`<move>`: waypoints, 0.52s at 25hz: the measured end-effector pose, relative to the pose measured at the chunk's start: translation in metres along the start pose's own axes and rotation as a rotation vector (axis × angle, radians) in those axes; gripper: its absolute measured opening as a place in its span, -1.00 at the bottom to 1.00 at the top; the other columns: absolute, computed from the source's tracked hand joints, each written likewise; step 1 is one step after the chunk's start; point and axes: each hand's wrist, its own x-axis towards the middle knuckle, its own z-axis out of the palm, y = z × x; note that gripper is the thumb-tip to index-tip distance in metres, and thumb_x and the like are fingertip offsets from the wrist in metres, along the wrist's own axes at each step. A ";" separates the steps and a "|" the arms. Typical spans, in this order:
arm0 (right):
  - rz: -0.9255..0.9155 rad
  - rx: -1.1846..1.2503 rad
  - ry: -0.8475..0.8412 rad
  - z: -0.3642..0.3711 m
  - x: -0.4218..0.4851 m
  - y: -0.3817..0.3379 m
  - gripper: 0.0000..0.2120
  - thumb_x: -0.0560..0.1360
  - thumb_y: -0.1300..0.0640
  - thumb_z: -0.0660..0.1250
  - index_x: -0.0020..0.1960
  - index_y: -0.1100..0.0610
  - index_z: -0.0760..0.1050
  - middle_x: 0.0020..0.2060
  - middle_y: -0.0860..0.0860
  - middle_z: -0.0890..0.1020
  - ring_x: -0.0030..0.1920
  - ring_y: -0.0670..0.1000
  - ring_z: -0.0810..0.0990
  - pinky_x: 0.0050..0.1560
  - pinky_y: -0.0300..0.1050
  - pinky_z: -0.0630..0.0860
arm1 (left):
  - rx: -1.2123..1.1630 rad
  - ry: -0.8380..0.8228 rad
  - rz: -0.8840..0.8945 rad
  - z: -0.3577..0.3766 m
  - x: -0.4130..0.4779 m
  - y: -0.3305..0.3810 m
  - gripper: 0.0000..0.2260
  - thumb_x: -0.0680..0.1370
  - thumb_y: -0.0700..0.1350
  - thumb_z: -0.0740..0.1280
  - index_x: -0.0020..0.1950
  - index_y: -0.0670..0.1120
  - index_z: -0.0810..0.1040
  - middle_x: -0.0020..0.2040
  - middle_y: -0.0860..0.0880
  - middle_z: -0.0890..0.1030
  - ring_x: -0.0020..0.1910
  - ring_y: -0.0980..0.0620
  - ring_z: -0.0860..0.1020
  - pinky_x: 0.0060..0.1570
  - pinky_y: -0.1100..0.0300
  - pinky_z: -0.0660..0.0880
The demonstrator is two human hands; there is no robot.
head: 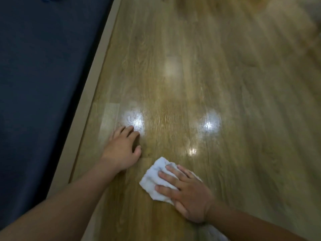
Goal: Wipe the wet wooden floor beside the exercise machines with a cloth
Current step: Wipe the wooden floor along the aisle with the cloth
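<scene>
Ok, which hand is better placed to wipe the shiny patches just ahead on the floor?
The right hand: it lies flat on the white cloth, pressing it to the floor. The left hand rests bare on the floor, holding nothing.

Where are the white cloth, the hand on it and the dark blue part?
white cloth (151, 178): head view, on its uncovered left part.
right hand (189, 193): head view, on the back of the hand.
dark blue surface (43, 84): head view, on its middle.
</scene>
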 end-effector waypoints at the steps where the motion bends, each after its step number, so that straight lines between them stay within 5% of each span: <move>1: 0.174 0.020 -0.014 0.002 0.048 0.023 -0.47 0.59 -0.06 0.14 0.55 -0.17 0.21 0.61 -0.02 0.13 0.61 0.12 0.03 0.57 0.14 -0.07 | -0.006 -0.031 0.010 0.003 -0.011 0.012 -0.46 0.59 0.14 0.16 0.56 0.05 0.21 0.60 0.00 0.11 0.58 -0.08 -0.02 0.54 -0.10 -0.03; 2: 0.255 -0.303 0.075 0.026 0.047 0.035 -0.48 0.59 -0.05 0.11 0.55 -0.18 0.21 0.61 -0.03 0.12 0.62 0.11 0.02 0.58 0.12 -0.11 | -0.026 -0.045 0.010 0.010 -0.023 0.026 -0.45 0.59 0.13 0.18 0.56 0.04 0.20 0.61 -0.01 0.09 0.59 -0.08 -0.04 0.54 -0.12 -0.03; 4: 0.255 -0.149 0.005 0.048 0.052 0.037 -0.49 0.59 -0.04 0.06 0.54 -0.17 0.25 0.60 -0.03 0.16 0.61 0.10 0.05 0.60 0.09 -0.12 | -0.091 0.012 -0.026 0.031 -0.049 0.056 -0.48 0.60 0.10 0.17 0.54 0.01 0.24 0.61 -0.03 0.11 0.59 -0.08 -0.03 0.54 -0.11 -0.02; 7: 0.442 0.005 0.152 0.058 0.023 0.005 -0.45 0.53 -0.02 0.01 0.50 -0.10 0.35 0.57 -0.01 0.25 0.60 0.09 0.10 0.59 0.09 -0.07 | -0.189 0.070 -0.116 0.052 -0.084 0.092 -0.49 0.59 0.09 0.17 0.52 -0.06 0.31 0.59 -0.10 0.17 0.57 -0.14 0.04 0.54 -0.08 0.02; 11: 0.325 0.012 0.076 0.066 -0.123 -0.047 -0.50 0.51 0.06 0.17 0.45 -0.13 0.41 0.56 -0.08 0.29 0.59 0.04 0.15 0.54 0.06 0.15 | 0.123 -0.396 -0.040 0.054 -0.128 0.145 -0.23 0.55 0.32 0.19 0.61 0.14 -0.14 0.61 -0.03 -0.25 0.55 -0.35 -0.20 0.49 -0.29 0.02; 13: 0.511 -0.009 0.061 0.044 -0.255 -0.023 -0.40 0.51 0.05 0.16 0.53 -0.26 0.24 0.59 -0.11 0.19 0.60 0.04 0.11 0.52 -0.03 0.17 | 0.179 -0.545 0.059 0.056 -0.149 0.186 -0.21 0.52 0.35 0.22 0.59 0.22 -0.17 0.60 -0.03 -0.31 0.52 -0.43 -0.22 0.48 -0.32 0.06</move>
